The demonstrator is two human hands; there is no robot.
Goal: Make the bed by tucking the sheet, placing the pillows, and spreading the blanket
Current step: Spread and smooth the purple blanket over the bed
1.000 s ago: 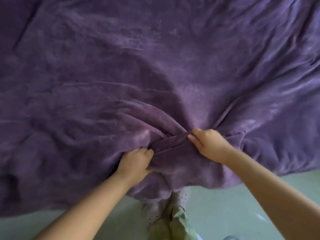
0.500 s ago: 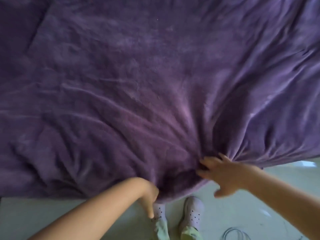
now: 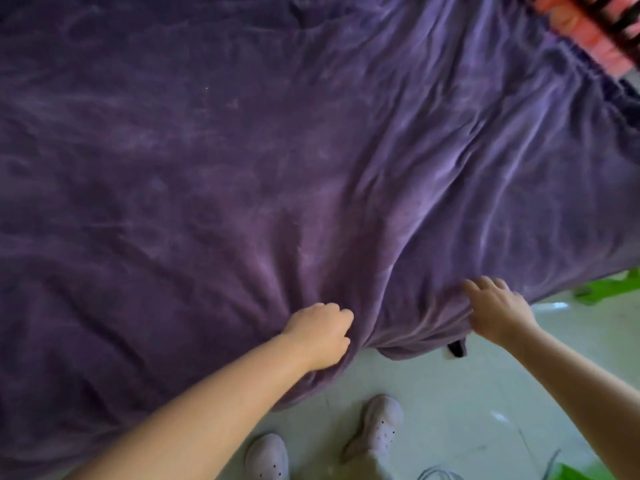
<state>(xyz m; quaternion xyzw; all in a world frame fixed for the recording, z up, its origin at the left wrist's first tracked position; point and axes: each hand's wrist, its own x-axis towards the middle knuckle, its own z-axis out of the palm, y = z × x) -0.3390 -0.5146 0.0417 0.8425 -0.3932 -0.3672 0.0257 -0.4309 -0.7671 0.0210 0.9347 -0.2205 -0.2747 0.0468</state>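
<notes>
Purple blanket (image 3: 277, 150) spread over the bed, near edge hanging toward the floor (image 3: 485, 393); left hand (image 3: 320, 332) clenches a bunched fold, right hand (image 3: 495, 311) grips the hem beside it, 2 shoes (image 3: 377, 427) below.

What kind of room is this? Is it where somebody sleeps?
Probably a bedroom. A big purple blanket is spread over what looks like a bed, both hands grip its near edge, and a pink striped cloth peeks out at the far corner. A pale floor lies beside it.
</notes>
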